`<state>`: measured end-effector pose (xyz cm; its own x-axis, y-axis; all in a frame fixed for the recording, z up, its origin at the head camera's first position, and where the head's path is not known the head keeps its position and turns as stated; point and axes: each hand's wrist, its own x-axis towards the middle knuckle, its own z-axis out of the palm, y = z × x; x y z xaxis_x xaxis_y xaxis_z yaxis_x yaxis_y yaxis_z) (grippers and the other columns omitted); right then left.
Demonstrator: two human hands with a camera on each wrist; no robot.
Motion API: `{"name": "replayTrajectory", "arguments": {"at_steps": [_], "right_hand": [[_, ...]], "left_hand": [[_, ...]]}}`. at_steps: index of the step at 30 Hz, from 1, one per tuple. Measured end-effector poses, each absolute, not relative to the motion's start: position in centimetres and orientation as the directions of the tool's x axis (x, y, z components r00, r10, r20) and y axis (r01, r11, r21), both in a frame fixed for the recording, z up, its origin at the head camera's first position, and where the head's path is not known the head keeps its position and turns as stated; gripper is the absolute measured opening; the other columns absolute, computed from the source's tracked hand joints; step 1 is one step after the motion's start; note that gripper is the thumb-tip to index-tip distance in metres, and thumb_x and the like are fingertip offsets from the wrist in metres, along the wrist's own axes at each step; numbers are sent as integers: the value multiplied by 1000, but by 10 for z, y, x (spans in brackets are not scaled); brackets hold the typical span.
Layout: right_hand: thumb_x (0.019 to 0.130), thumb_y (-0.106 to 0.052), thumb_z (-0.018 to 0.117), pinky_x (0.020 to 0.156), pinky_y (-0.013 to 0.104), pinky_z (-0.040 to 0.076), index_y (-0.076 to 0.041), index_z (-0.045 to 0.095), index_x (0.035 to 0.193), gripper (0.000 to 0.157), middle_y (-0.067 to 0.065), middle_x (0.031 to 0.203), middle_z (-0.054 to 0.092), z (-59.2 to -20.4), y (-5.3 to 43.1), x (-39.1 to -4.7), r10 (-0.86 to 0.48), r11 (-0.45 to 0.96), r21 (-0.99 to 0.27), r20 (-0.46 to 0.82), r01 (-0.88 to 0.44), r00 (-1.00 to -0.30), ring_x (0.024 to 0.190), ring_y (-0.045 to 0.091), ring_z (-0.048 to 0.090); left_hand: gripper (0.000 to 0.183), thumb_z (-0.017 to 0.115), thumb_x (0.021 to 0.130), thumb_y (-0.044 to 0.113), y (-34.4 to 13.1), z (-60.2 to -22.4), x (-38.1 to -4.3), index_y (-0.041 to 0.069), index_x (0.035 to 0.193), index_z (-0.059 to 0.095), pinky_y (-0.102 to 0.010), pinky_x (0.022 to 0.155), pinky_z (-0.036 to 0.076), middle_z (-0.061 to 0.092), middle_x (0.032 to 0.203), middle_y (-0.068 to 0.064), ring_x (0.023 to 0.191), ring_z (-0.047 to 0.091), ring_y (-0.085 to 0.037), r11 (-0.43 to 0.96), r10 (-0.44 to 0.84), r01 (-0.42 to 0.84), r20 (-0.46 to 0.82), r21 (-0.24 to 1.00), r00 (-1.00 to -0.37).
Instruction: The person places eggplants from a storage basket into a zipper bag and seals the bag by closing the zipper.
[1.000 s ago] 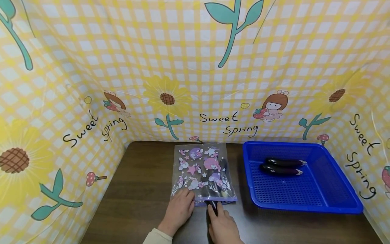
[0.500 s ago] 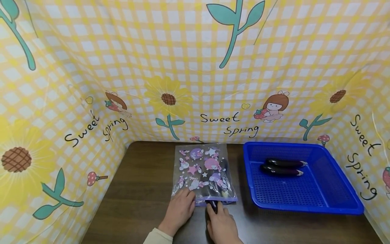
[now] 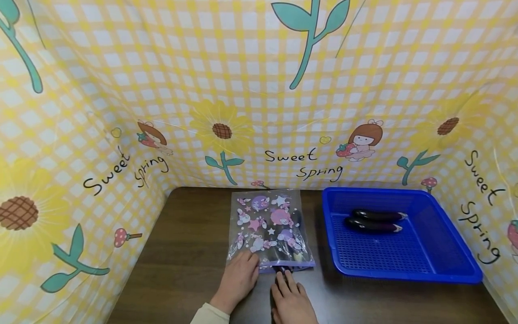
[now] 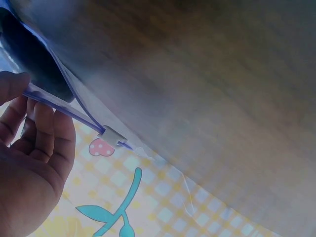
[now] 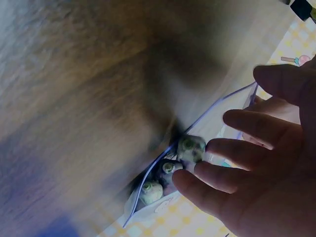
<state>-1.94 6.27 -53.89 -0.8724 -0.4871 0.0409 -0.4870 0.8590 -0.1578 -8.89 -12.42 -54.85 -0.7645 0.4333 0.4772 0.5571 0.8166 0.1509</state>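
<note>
A clear zip bag (image 3: pixel 256 225) with pink and purple prints lies on the table, its purple-edged mouth toward me. My left hand (image 3: pixel 238 278) pinches the mouth's edge, thumb above and fingers below in the left wrist view, where a white slider (image 4: pixel 112 137) shows farther along the zip. Three eggplants lie inside with pale stem ends at the opening; one stem end (image 5: pixel 191 148) is close to the fingertips of my right hand (image 3: pixel 294 300). That hand holds its fingers extended and spread at the mouth. A dark eggplant (image 4: pixel 37 59) also shows through the gap in the left wrist view.
Right of the bag stands a blue plastic basket (image 3: pixel 380 265) with two eggplants (image 3: pixel 374 225) lying side by side in it. Brown table (image 3: pixel 190 225) surface extends left of the bag. A yellow checked cloth (image 3: pixel 259 99) rises at the back and both sides.
My right hand has let go of the eggplant and straightened its fingers, and the eggplant has gone farther into the bag. My left hand stays at the bag's edge.
</note>
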Motion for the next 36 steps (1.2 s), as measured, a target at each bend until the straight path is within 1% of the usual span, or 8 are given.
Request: {"name": "replayTrajectory", "arguments": {"at_steps": [6, 12, 19, 27, 30, 33, 36], "right_hand": [[77, -41, 70, 88, 53, 41, -6, 59, 124, 59, 24, 141, 38, -549, 54, -22, -480, 866, -150, 14, -477, -877, 130, 46, 28], [76, -42, 71, 90, 54, 39, -7, 60, 124, 61, 30, 141, 34, -551, 45, -24, -454, 880, -150, 7, -450, -891, 129, 52, 25], [75, -41, 72, 86, 59, 38, -8, 60, 125, 61, 28, 141, 33, -550, 39, -25, -417, 899, -146, 8, -413, -909, 127, 55, 25], [73, -41, 74, 81, 59, 40, -6, 61, 121, 61, 27, 138, 36, -547, 34, -30, -388, 910, -147, 22, -387, -921, 122, 57, 29], [72, -41, 74, 80, 59, 40, -7, 62, 120, 60, 27, 136, 38, -546, 34, -31, -388, 910, -141, 49, -391, -921, 120, 57, 32], [72, -41, 74, 79, 58, 41, -9, 63, 120, 59, 25, 135, 40, -546, 35, -31, -387, 909, -135, 77, -395, -919, 118, 57, 34], [73, -42, 73, 79, 59, 41, -12, 63, 122, 58, 21, 137, 40, -545, 38, -30, -380, 911, -149, 59, -384, -923, 118, 58, 34]], "left_hand": [[16, 71, 77, 14, -124, -550, -89, 15, 79, 55, -36, 55, 42, 47, 76, 2, 68, 48, -18, 817, 428, 555, 482, 155, -765], [15, 70, 78, 15, -124, -550, -88, 15, 80, 56, -36, 56, 42, 47, 76, 3, 68, 48, -17, 820, 424, 550, 476, 159, -770], [13, 69, 79, 15, -123, -550, -87, 15, 81, 56, -35, 56, 42, 48, 77, 3, 68, 48, -17, 816, 427, 554, 477, 162, -768], [14, 70, 78, 16, -123, -551, -88, 16, 81, 56, -34, 54, 40, 47, 77, 3, 67, 47, -16, 817, 430, 555, 476, 158, -768], [14, 69, 79, 16, -123, -551, -87, 16, 81, 56, -34, 54, 40, 46, 77, 3, 67, 47, -16, 820, 428, 551, 471, 157, -772], [13, 69, 80, 17, -124, -550, -87, 16, 81, 56, -33, 54, 40, 46, 77, 4, 67, 47, -16, 824, 427, 544, 460, 156, -779], [13, 68, 80, 17, -124, -549, -87, 17, 81, 56, -33, 54, 41, 46, 77, 4, 68, 47, -15, 826, 425, 541, 455, 159, -783]]}}
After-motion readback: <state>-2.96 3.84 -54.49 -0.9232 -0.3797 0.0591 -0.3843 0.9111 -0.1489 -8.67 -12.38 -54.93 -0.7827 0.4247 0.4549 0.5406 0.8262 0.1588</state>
